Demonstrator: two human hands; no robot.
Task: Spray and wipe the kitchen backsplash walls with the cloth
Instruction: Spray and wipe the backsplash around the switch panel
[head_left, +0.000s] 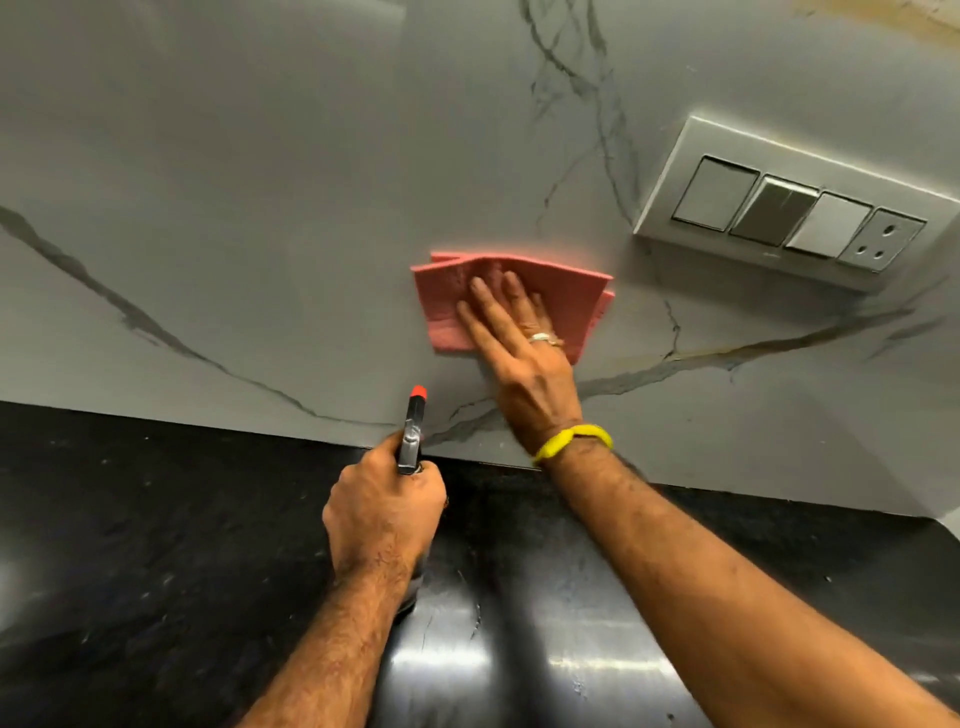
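A folded pink cloth (447, 306) lies flat against the grey marble backsplash (260, 208), which has dark veins. My right hand (519, 353) presses on the cloth with fingers spread flat, a ring on one finger and a yellow band at the wrist. My left hand (382, 512) is closed around a spray bottle (413, 431) held low over the counter. The bottle's black head and red nozzle point up toward the wall below the cloth. Its body is hidden under my hand.
A white switch plate (789, 213) with three switches and a socket sits on the wall to the right of the cloth. A glossy black stone countertop (156, 545) runs along the base of the wall and reflects light.
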